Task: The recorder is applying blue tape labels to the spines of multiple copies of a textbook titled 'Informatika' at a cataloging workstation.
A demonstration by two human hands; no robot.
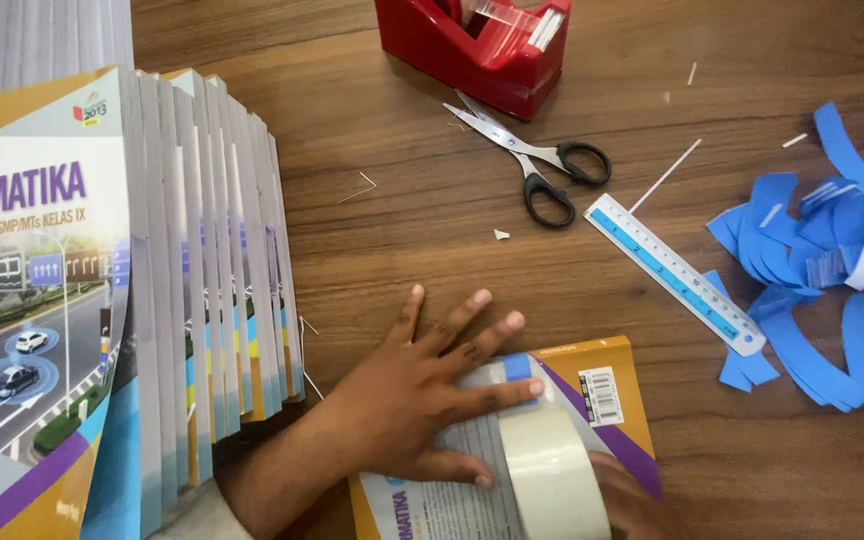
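- Fingers [472, 345] of the left hand [407, 400] lie spread flat on a book [602, 385] at lower centre, touching its blue strip [517, 366].
- Right hand [632, 495], mostly hidden, is clamped on a tape roll [550, 470] over the book.
- Scissors [537, 160] and ruler [672, 272] lie above, apart.

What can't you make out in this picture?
- Right hand: mostly behind the tape roll and cut by the bottom edge of the head view.
- Book under the left hand: largely covered by hand and roll.
- Tape dispenser: top cut by the upper edge.
- Blue strips: run off the right edge.
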